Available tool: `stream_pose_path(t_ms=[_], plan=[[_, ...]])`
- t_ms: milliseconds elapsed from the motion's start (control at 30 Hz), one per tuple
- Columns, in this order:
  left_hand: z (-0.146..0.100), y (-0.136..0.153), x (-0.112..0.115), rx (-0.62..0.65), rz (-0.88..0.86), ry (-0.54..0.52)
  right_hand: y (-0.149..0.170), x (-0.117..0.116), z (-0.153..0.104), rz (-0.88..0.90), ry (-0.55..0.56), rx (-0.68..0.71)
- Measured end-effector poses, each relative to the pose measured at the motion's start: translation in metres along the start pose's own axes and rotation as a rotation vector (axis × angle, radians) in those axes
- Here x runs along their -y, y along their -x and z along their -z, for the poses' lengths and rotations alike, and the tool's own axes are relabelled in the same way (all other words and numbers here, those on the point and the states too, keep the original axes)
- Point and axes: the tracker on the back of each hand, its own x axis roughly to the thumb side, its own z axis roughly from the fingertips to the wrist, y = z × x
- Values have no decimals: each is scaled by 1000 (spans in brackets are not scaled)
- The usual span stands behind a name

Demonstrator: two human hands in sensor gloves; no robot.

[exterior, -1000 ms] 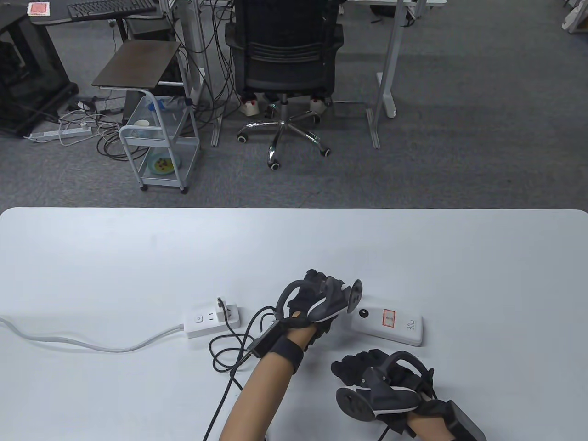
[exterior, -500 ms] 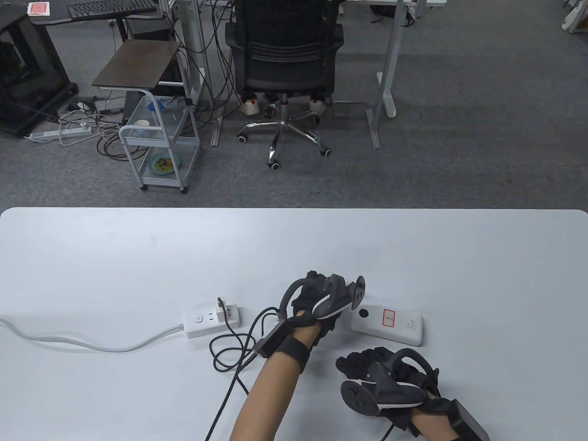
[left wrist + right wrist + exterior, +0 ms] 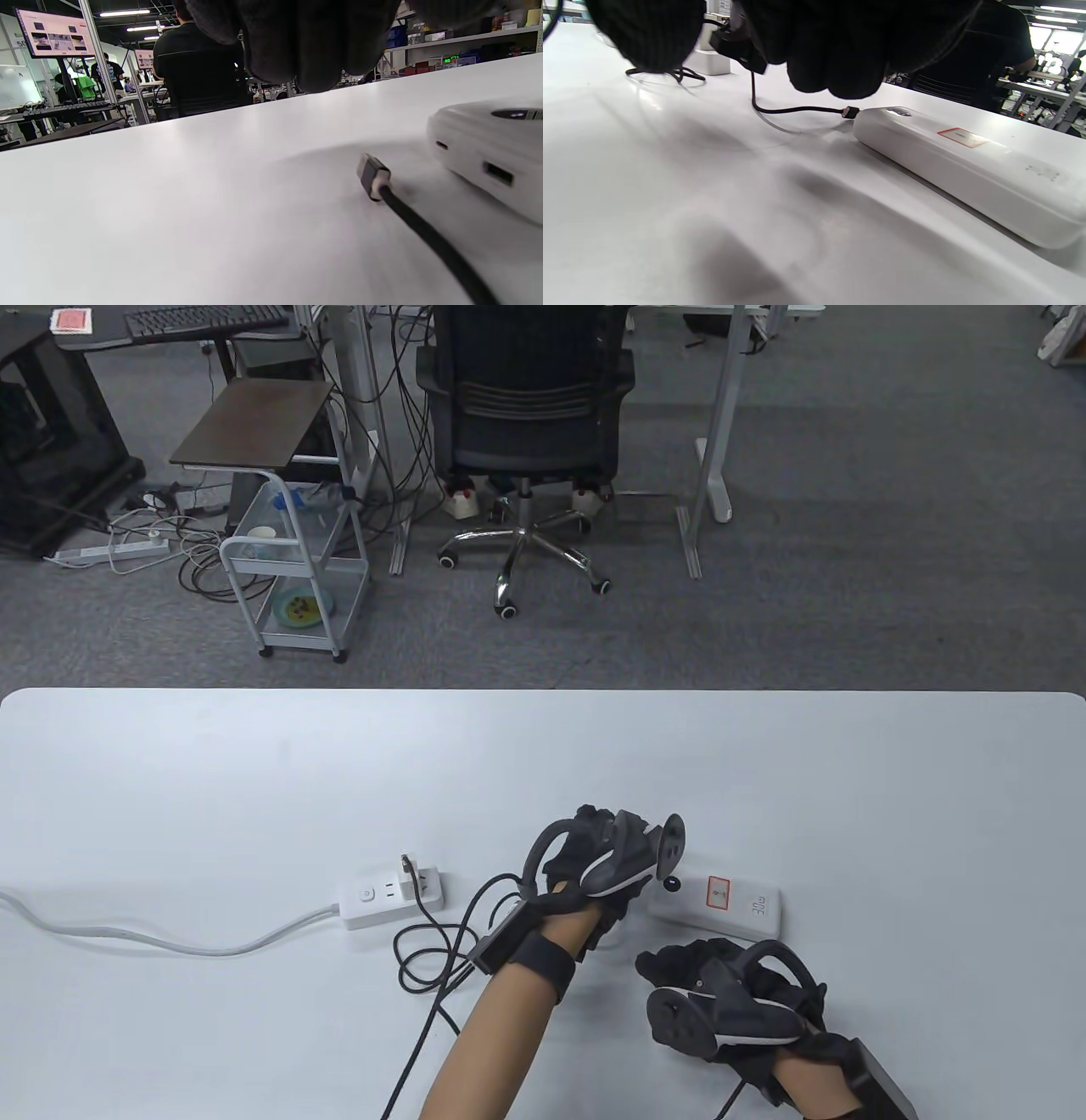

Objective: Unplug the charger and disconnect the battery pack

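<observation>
- On the white desk (image 3: 254,780), the battery pack (image 3: 730,906) lies flat, right of centre.
- Beside its left end the black cable's plug (image 3: 372,176) rests on the desk, out of the port.
- Left hand (image 3: 607,861) hovers over that end; whether its fingers are curled or spread cannot be told.
- Right hand (image 3: 721,997) sits just near the pack, fingers (image 3: 835,46) curled together, gripping nothing.
- Charger (image 3: 422,883) remains plugged into the power strip (image 3: 377,899).

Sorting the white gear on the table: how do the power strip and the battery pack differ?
The power strip has a charger plugged into it; the battery pack has a free plug lying beside it. The strip trails a white cord; the pack carries a red-bordered label. Both are white and lie flat.
</observation>
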Motion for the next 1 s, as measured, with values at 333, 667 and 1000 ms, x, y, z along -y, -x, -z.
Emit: stream_pose_path(t_ms=[333,667,1000], plan=[[-32,32,-5,-38,-6,-43,12,-10,3,16,-25,-20],[-82,76,-11,-69,-1,-114,5,-23,8,-39,-35,9],[-138,123,-9,-135,-35,-147,10,-26,8,-13,-16,-40]])
